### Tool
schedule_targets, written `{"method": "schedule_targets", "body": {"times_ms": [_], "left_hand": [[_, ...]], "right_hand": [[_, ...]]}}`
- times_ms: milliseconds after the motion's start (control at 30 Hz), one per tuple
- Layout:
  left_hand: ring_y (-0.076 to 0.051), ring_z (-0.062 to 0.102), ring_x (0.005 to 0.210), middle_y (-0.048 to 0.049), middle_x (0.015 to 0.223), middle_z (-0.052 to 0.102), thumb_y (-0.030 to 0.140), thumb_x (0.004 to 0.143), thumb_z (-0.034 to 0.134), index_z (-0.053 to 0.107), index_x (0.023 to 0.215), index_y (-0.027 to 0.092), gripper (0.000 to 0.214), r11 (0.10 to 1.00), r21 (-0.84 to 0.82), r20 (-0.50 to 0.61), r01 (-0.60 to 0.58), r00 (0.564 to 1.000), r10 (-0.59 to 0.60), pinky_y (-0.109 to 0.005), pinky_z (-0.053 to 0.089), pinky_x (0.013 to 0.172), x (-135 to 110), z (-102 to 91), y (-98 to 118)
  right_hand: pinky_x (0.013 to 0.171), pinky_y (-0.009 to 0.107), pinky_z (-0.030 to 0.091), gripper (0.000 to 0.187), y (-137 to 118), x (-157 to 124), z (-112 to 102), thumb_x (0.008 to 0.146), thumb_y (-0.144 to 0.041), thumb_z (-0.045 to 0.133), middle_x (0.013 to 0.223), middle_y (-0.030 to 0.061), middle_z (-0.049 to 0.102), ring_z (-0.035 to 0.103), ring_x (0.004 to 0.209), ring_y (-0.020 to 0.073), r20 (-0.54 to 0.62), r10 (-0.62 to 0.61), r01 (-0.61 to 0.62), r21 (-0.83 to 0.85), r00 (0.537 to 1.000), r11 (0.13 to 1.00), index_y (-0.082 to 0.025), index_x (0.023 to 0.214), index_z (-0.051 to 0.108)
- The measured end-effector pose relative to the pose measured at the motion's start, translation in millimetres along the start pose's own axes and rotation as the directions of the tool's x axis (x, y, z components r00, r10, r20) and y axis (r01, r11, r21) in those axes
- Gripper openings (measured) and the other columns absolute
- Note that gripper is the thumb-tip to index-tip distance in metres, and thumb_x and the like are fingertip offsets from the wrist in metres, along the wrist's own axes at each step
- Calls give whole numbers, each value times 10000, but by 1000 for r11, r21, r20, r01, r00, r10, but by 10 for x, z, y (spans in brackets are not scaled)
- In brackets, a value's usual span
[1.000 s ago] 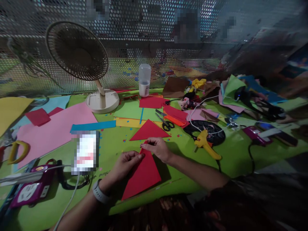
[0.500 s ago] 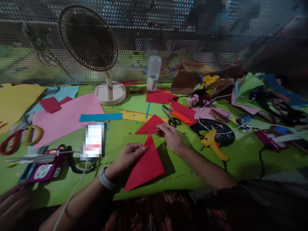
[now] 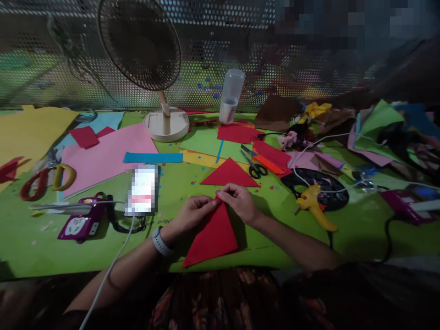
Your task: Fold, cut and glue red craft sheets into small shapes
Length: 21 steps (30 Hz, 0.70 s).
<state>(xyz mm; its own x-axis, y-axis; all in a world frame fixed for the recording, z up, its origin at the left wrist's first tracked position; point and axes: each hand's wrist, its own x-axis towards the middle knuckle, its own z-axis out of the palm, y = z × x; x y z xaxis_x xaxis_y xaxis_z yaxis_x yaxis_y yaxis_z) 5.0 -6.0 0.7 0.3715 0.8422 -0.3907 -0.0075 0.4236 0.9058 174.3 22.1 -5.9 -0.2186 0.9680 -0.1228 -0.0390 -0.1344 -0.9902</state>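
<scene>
My left hand (image 3: 194,214), with a pale band at its wrist, pinches a red paper triangle (image 3: 213,240) close to its tip. From the other side, the thumb and fingers of my right hand (image 3: 240,201) close on the same tip. The fingers partly cover that tip. The triangle's wide end points toward me, near the table's front edge. Flat on the table just beyond my hands lies a second red triangle (image 3: 231,174). Black-handled scissors (image 3: 254,167) rest to its right, next to an orange cutter (image 3: 270,163).
A lit phone (image 3: 142,190) on a cable stands left, near a purple box (image 3: 80,222) and red-and-yellow scissors (image 3: 44,181). A yellow glue gun (image 3: 314,206) lies right on a black tray (image 3: 332,192). Behind are a fan (image 3: 167,126) and a bottle (image 3: 231,98).
My right hand has come down and left to the held triangle's tip and now pinches it. Another person's hand at the lower left has left the purple box. The view has shifted slightly.
</scene>
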Motion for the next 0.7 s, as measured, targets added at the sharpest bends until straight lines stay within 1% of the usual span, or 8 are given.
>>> {"method": "schedule_targets", "body": {"times_ms": [100,200,300,433,500,567,633,700], "left_hand": [[-42,269,357,80,454,352,573,786,636,494,618,178,453,1000,9,10,-4,1000,4,-202,156,356,10,-3,-26],[-42,266,354,80,447,350,579,776,642,490,607,179,461,999,39,20,12,1000,-13,-197,160,351,4,-12,-45],[-44,256,348,80,432,350,582,771,646,513,611,175,457,998,44,10,46,999,-46,-204,141,354,-9,-19,-60],[-44,241,368,77,428,357,577,736,683,570,617,159,449,996,75,5,42,999,-43,-213,118,387,-13,-43,-92],[-45,236,383,74,433,361,574,719,700,587,616,153,448,993,104,5,49,999,-50,-218,113,401,-12,-62,-104],[-47,245,399,66,452,386,562,722,705,607,635,147,435,994,94,18,55,998,-57,-221,120,412,-13,-78,-106],[-51,284,423,47,502,450,542,725,714,645,705,143,406,997,52,43,52,998,-54,-221,151,426,-12,-85,-98],[-55,307,437,38,529,479,534,716,727,665,757,141,400,998,22,57,51,997,-52,-219,173,432,-10,-82,-88]], "right_hand": [[582,256,382,279,5,-6,18,693,-447,724,623,-21,565,462,593,113,-11,-8,8,-10,1000,1000,-196,657,610],[536,253,343,280,2,29,-13,698,-436,717,577,-34,507,409,555,108,-75,-23,22,-18,997,1000,-207,619,578],[511,253,313,285,-18,113,-111,693,-411,714,541,-43,463,381,535,106,-176,-42,47,20,984,999,-213,582,542],[514,250,310,249,-69,232,-284,666,-374,723,553,-47,488,394,525,99,-263,-14,48,123,965,991,-207,591,554],[517,248,310,245,-88,259,-333,664,-371,727,557,-48,492,401,527,98,-272,-14,54,140,962,989,-206,596,558],[524,249,316,254,-95,252,-327,673,-381,725,567,-45,497,409,539,100,-269,-34,71,128,962,989,-207,599,556],[523,250,318,268,-94,210,-264,686,-407,718,568,-43,495,407,545,102,-237,-51,77,98,970,992,-208,605,558],[508,247,311,286,-92,147,-170,690,-438,717,563,-46,487,394,536,99,-170,-47,61,76,984,995,-206,623,565]]}}
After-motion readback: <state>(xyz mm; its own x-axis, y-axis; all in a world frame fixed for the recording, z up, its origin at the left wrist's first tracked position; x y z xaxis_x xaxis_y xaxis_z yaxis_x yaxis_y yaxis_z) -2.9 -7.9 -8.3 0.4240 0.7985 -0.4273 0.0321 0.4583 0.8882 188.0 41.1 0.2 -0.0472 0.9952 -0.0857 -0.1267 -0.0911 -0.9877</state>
